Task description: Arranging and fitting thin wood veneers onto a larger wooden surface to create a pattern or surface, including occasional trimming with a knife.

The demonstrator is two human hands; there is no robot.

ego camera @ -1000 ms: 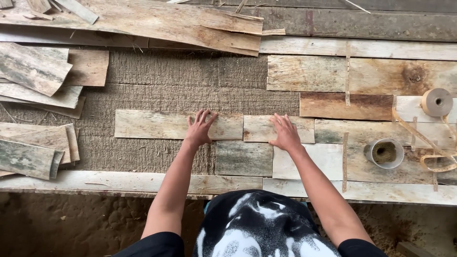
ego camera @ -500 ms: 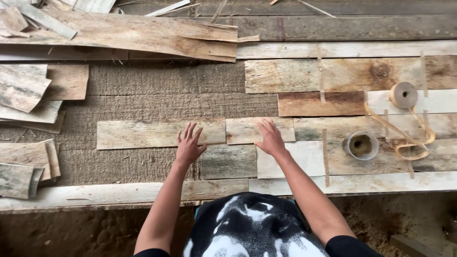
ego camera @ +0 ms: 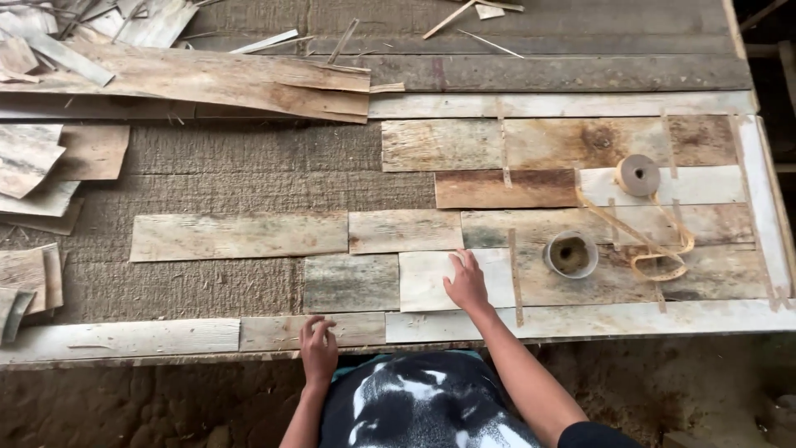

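My left hand (ego camera: 318,349) rests with spread fingers on the pale strip (ego camera: 311,331) along the near edge of the bench. My right hand (ego camera: 466,282) lies flat on a whitish veneer piece (ego camera: 431,280) in the second row. Beside it lies a grey-green piece (ego camera: 350,283). Above them are a long weathered strip (ego camera: 238,236) and a shorter piece (ego camera: 405,231), laid end to end. All pieces lie flat on coarse brown matting (ego camera: 215,178).
A small pot (ego camera: 570,254) and a tape roll (ego camera: 637,175) with a loose curled tail (ego camera: 655,249) sit on joined veneer at the right. Stacks of loose veneer (ego camera: 33,166) lie at the left. Long boards (ego camera: 215,83) cross the back.
Both hands have pulled back toward me from the upper row. The left hand dropped to the near edge strip, the right onto the whitish piece. The view has shifted leftward.
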